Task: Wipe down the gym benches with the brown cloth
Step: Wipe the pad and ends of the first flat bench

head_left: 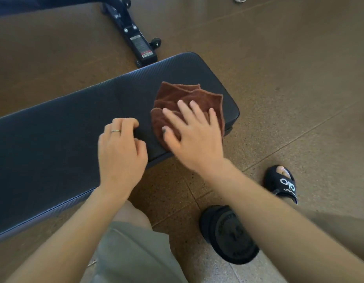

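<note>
**Flat hand on the cloth at the bench's end**

The right hand [194, 135] lies flat on the brown cloth [187, 105], fingers straight and spread, palm pressing the fabric down; the cloth is folded in loose overlapping layers and sits on top of the dark padded bench [64, 127], close to its right-hand end, with one edge reaching the near side of the pad. The left hand [121, 148] rests on the bench just beside the cloth, fingers curled under and holding nothing, a thin ring [115, 131] on one finger; its fingertips stop short of the fabric. On the speckled brown floor [299, 78] below the right forearm lie round black weight plates [228, 233]; near them is a foot in a black sandal [282, 183]; beyond the bench stands the wheeled black frame [136, 40] of another bench.
</note>
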`<state>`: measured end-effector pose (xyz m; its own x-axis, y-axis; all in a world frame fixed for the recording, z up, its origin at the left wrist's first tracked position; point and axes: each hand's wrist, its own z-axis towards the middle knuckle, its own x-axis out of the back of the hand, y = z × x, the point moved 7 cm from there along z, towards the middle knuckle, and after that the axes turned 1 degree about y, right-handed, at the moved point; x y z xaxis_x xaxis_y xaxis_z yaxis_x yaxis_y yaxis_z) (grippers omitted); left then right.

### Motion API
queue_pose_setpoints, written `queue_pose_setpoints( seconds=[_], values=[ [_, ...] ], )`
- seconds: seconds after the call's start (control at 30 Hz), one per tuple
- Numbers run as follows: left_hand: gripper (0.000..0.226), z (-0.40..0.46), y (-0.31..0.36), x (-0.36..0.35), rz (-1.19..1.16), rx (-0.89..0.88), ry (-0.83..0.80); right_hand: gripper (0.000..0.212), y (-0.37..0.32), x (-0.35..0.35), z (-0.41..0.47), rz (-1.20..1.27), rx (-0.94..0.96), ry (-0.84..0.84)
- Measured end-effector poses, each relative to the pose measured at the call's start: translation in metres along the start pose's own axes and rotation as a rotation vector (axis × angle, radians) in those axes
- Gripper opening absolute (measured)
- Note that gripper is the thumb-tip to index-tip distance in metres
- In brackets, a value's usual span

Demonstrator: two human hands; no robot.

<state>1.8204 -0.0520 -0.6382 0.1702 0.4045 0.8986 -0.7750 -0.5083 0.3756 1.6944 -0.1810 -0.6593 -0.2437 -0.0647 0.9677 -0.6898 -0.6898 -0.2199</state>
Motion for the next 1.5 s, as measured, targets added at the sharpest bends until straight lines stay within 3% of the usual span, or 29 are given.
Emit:
queue_pose_setpoints(
  seconds=[0.1, 0.2, 0.3, 0.43, 0.57, 0.67, 0.8, 1.0, 1.13, 1.23, 1.33, 1.4, 1.5],
  values=[
    [0.030, -0.007, -0.027, 0.015, 0.208, 0.024, -0.019, 0.057, 0.059, 0.013, 0.047, 0.014, -0.218, -0.070],
    [0.036, -0.012, -0.046, 0.012, 0.226, 0.099, -0.069, 0.064, 0.062, 0.010, 0.056, -0.011, -0.311, -0.118],
    [0.041, -0.015, -0.044, 0.009, 0.272, 0.090, -0.064, 0.061, 0.013, 0.008, 0.017, -0.031, -0.216, 0.014],
    [0.037, -0.014, -0.044, 0.007, 0.293, 0.079, -0.059, 0.059, -0.055, -0.005, -0.028, 0.036, -0.023, -0.005],
    [0.037, -0.015, -0.046, 0.006, 0.280, 0.074, -0.064, 0.054, -0.030, -0.004, -0.011, -0.007, 0.140, -0.008],
    [0.039, -0.013, -0.047, 0.008, 0.270, 0.073, -0.065, 0.053, 0.030, 0.014, 0.039, -0.042, -0.006, 0.056],
    [0.044, -0.013, -0.045, 0.007, 0.285, 0.084, -0.064, 0.061, 0.045, 0.010, 0.061, -0.026, -0.233, -0.049],
    [0.042, -0.013, -0.048, 0.006, 0.297, 0.064, -0.074, 0.059, -0.069, -0.007, -0.018, 0.013, -0.001, 0.007],
    [0.043, -0.017, -0.054, 0.007, 0.246, 0.052, -0.065, 0.056, -0.058, -0.010, -0.023, 0.006, 0.088, 0.009],
    [0.044, -0.016, -0.057, 0.010, 0.194, 0.046, -0.047, 0.052, -0.002, 0.008, 0.006, -0.040, 0.009, 0.087],
    [0.045, -0.015, -0.055, 0.008, 0.203, 0.060, -0.051, 0.060, 0.037, 0.014, 0.031, -0.023, -0.198, 0.010],
    [0.043, -0.015, -0.052, 0.007, 0.236, 0.068, -0.047, 0.061, 0.023, 0.009, 0.027, -0.036, -0.267, -0.003],
    [0.038, -0.014, -0.052, 0.005, 0.283, 0.076, -0.060, 0.059, -0.037, 0.004, 0.000, 0.000, -0.102, 0.042]
  ],
)
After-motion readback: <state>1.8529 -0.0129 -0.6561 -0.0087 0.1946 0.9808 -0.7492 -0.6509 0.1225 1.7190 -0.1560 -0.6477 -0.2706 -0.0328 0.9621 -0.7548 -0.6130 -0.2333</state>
